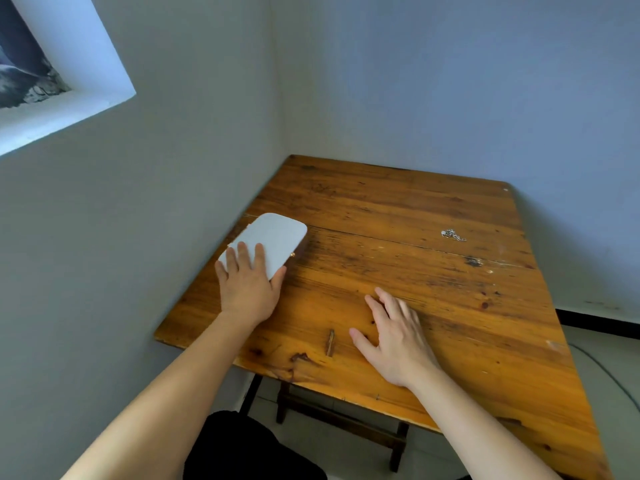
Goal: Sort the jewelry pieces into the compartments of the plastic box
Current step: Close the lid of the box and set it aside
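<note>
Box (273, 239) sits closed at the table's (398, 202) left edge, about mid-length, long axis running diagonally from near-left to far-right, small gold clasp on its right side facing the table's middle. Left hand (247, 282) lies flat on the box's near end, fingers spread over the lid, thumb against the near-right corner; it's pressing or steadying, not clenched around anything. Right hand (391, 332) is released, palm down, fingers loosely spread on or just over bare wood near the table's front, holding nothing. Only jewelry I can see is one small silvery chain (453, 234), toward the far-right part of the table, well apart from both hands and from the box. It lies up and right of the right hand, so the right hand is clearly nearer; the left is tied up on the box anyway. Path between right hand and chain is bare wood, nothing blocking. Compartments aren't visible since the lid's shut, so my read is the box has to be opened first, clasp side being reachable from the right hand. Chain looks thin and tangly, will likely need a pinch pickup. Wall corner hugs the table's left and far edges. A dark knot or splinter mark shows near the front edge, not an obstacle.
</note>
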Available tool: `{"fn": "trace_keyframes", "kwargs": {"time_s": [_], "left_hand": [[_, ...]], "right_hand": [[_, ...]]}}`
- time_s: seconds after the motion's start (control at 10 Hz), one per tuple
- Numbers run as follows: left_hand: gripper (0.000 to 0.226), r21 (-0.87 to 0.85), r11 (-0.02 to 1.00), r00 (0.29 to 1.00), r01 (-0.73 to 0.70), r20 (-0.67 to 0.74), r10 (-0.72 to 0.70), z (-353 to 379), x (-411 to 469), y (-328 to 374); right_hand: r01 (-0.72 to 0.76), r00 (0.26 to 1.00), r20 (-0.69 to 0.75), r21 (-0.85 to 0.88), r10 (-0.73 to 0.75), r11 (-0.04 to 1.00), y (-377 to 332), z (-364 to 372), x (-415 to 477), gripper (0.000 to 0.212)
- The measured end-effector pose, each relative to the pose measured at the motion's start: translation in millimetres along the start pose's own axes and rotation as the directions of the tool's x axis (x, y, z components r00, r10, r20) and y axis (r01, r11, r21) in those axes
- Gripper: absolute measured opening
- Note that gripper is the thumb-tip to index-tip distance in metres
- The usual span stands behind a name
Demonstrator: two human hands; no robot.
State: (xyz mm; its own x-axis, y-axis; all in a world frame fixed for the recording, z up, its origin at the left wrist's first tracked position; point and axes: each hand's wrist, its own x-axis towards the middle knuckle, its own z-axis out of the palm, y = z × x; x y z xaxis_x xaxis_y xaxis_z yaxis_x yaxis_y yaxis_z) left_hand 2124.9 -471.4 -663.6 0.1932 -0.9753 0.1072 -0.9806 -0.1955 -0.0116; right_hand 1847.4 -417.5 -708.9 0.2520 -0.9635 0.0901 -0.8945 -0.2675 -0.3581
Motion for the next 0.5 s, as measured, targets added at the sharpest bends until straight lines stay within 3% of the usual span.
{"fn": "trace_keyframes", "kwargs": {"time_s": [0.2,0.4,0.5], "left_hand": [[0.074,0.049,0.988,0.988,0.144,0.049,-0.147,-4,23,-9],[0.071,0.047,0.980,0.979,0.193,0.060,-0.195,-16,31,-18],[0.067,-0.036,0.999,0.999,0.035,-0.035,-0.036,-14,9,0]], "right_hand": [[-0.014,1.000,0.016,-0.003,0.014,1.000,-1,0,0,0.083],[-0.013,0.999,0.051,0.034,0.011,0.999,4,2,4,0.085],[-0.072,0.992,0.119,0.172,0.052,0.983,6,-1,8,0.084]]}}
